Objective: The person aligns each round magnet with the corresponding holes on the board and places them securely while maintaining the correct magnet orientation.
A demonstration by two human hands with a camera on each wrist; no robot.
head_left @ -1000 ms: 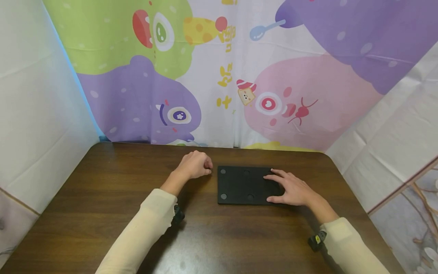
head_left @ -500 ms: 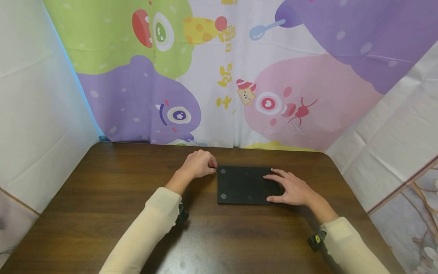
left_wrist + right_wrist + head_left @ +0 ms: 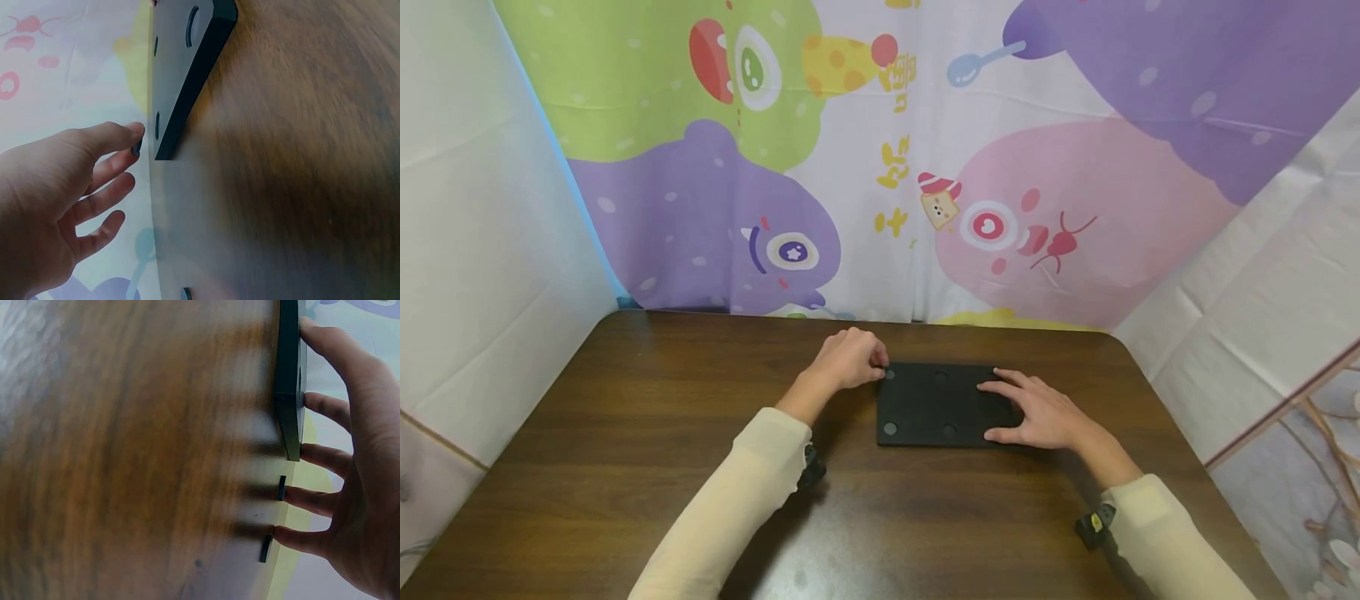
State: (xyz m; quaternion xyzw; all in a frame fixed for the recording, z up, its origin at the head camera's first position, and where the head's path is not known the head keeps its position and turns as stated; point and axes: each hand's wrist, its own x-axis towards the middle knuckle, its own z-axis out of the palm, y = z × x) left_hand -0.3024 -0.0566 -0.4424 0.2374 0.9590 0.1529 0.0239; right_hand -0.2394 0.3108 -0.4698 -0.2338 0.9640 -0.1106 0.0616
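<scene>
A flat black rectangular board (image 3: 919,405) with several round recesses or discs in its face lies on the wooden table. Over its far left corner, my left hand (image 3: 848,358) pinches a small dark piece (image 3: 136,149) between thumb and forefinger; the fingers hide most of it. My right hand (image 3: 1047,417) rests on the board's right end with spread fingers. In the right wrist view its thumb and two fingers touch the board. The other two fingertips are at two small black pieces, a nearer one (image 3: 282,487) and another (image 3: 266,549), on the table beyond the board's edge.
Another small dark piece (image 3: 186,293) shows on the table at the bottom of the left wrist view. A cartoon-printed curtain (image 3: 880,167) hangs behind the wooden table (image 3: 880,525). Pale cloth walls stand at both sides. Each forearm wears a small black camera.
My left hand has moved right, from beside the board to over its far left corner. The right hand and the board have stayed in place.
</scene>
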